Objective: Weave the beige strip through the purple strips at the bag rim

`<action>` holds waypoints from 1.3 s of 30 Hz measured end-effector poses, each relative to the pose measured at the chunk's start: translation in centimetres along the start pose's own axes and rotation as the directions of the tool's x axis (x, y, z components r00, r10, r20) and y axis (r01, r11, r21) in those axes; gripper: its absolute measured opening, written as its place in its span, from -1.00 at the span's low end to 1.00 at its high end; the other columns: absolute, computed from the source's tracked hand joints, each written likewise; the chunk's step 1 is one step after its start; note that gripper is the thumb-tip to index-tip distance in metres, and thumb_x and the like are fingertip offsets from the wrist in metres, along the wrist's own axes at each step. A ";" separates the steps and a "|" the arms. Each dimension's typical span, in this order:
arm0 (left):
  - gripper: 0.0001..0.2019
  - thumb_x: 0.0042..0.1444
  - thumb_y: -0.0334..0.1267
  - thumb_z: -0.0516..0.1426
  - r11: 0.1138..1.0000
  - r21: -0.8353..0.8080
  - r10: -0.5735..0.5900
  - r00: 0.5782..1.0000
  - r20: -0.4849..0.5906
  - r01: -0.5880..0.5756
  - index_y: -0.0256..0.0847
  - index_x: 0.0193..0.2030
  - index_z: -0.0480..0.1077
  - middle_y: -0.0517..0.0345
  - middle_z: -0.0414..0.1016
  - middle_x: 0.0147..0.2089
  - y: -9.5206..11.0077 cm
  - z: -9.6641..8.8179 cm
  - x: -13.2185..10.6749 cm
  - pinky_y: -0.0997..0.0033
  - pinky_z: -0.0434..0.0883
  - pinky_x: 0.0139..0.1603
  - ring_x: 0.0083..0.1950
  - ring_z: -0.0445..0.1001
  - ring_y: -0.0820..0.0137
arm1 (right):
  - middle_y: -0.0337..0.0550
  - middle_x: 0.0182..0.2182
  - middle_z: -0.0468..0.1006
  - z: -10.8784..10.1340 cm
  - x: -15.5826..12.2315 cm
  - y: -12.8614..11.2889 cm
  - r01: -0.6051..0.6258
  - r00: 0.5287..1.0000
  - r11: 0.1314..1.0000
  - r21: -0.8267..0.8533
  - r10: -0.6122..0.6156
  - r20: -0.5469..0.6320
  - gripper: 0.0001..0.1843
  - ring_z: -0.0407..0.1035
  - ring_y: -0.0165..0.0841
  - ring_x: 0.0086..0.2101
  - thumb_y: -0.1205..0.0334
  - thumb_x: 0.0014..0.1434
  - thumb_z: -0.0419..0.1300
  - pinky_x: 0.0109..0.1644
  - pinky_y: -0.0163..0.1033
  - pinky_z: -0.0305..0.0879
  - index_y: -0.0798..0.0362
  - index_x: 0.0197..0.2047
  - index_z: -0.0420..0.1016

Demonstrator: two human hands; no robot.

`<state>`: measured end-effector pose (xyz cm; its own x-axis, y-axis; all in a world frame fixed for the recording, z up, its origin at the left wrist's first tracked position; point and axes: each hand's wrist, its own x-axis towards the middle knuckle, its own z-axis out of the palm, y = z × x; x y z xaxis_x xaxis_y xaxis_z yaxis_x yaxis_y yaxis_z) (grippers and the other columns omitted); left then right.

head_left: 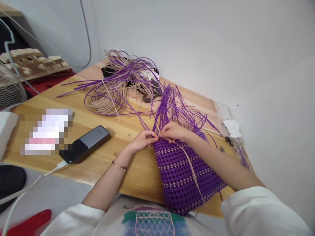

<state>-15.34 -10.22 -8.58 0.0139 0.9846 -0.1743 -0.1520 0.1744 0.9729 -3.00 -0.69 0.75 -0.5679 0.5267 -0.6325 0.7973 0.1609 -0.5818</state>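
A purple woven piece (184, 175) with beige stripes lies on the wooden table (118, 127), hanging over its near edge. Loose purple strands (172, 105) rise from its far end. My left hand (142, 140) and my right hand (173, 131) meet at that far end, both with fingers pinched on a beige strip (190, 164) that loops between them and trails back across the weave. A thin bracelet sits on my left wrist.
A tangled coil of beige and purple strips (118, 88) lies at the back of the table. A dark phone (85, 144) with a white cable rests at the left, beside a blurred patch. A wall runs close on the right. A fan grille and wooden blocks stand far left.
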 end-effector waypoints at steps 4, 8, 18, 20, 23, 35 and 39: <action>-0.71 -0.15 -0.12 0.21 0.999 0.034 0.015 0.997 -0.074 -0.013 -0.33 -0.37 0.36 0.29 0.27 -0.58 -0.1 0.4 -0.2 0.61 0.09 -0.62 -0.62 0.14 0.63 | -0.30 -0.75 0.33 0.6 0.5 -0.3 -0.030 0.999 0.996 -0.084 0.033 0.039 -0.82 0.26 -0.53 -0.72 0.41 -0.02 0.12 -0.67 -0.46 0.19 0.16 -0.63 0.31; -0.73 -0.11 -0.11 0.18 0.996 0.058 0.078 0.990 -0.116 -0.072 -0.31 -0.38 0.34 0.26 0.28 -0.53 0.2 0.8 -0.4 0.60 0.13 -0.62 -0.60 0.19 0.62 | -0.32 -0.72 0.34 0.1 0.2 -0.5 0.027 0.993 0.995 -0.094 -0.016 0.118 -0.83 0.23 -0.56 -0.73 0.43 -0.02 0.11 -0.67 -0.46 0.20 0.17 -0.61 0.34; -0.73 -0.06 -0.09 0.15 0.986 0.056 0.162 0.984 -0.071 -0.158 -0.30 -0.43 0.30 0.27 0.24 -0.49 -0.2 0.4 -0.2 0.57 0.15 -0.58 -0.59 0.18 0.63 | -0.39 -0.82 0.19 -1.1 2.3 -1.2 0.032 0.923 0.977 -0.211 0.052 0.381 -0.81 0.06 -0.60 -0.77 0.45 -0.01 0.09 -0.72 -0.49 -0.04 0.17 -0.63 0.29; -0.71 -0.07 -0.07 0.16 0.983 0.027 0.181 0.982 -0.047 -0.180 -0.30 -0.44 0.30 0.26 0.24 -0.46 -0.1 0.2 -0.2 0.56 0.18 -0.55 -0.58 0.20 0.63 | -0.38 -0.82 0.20 -1.1 3.1 -1.2 -0.007 0.892 0.980 -0.198 0.096 0.442 -0.81 0.03 -0.61 -0.78 0.47 -0.03 0.08 -0.72 -0.49 -0.09 0.18 -0.63 0.28; -0.69 -0.09 -0.05 0.18 0.984 0.005 0.180 0.983 -0.030 -0.180 -0.29 -0.44 0.28 0.27 0.24 -0.46 0.1 0.1 -0.3 0.55 0.19 -0.53 -0.57 0.22 0.62 | -0.40 -0.81 0.17 -0.7 4.1 -0.9 -0.069 0.856 0.988 -0.137 0.129 0.500 -0.82 -0.01 -0.62 -0.79 0.46 -0.04 0.07 -0.72 -0.49 -0.15 0.18 -0.63 0.25; -0.70 -0.11 -0.05 0.16 0.998 -0.066 0.002 0.995 -0.098 -0.008 -0.27 -0.45 0.27 0.36 0.19 -0.69 0.3 0.8 -0.4 0.58 0.07 -0.60 -0.66 0.14 0.61 | -0.43 -0.73 0.23 0.3 1.3 3.4 0.231 0.955 0.873 0.429 -0.288 0.073 -0.77 0.02 -0.63 -0.71 0.23 -0.16 0.25 -0.64 -0.44 -0.13 0.15 -0.48 0.28; -0.75 -0.12 -0.12 0.16 1.000 -0.022 0.002 0.995 -0.096 -0.005 -0.30 -0.46 0.33 0.37 0.18 -0.67 0.5 1.0 -0.4 0.57 0.03 -0.61 -0.67 0.09 0.64 | -0.39 -0.68 0.30 0.5 0.9 2.4 0.348 0.937 0.842 0.412 -0.329 -0.118 -0.81 0.10 -0.60 -0.66 0.23 -0.13 0.24 -0.56 -0.42 0.01 0.16 -0.44 0.37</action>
<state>-14.40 -10.51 -7.88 -0.0818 0.9792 -0.1858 -0.1736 0.1695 0.9701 -1.68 -0.20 -1.51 -0.7701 0.5393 -0.3409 0.3901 -0.0249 -0.9205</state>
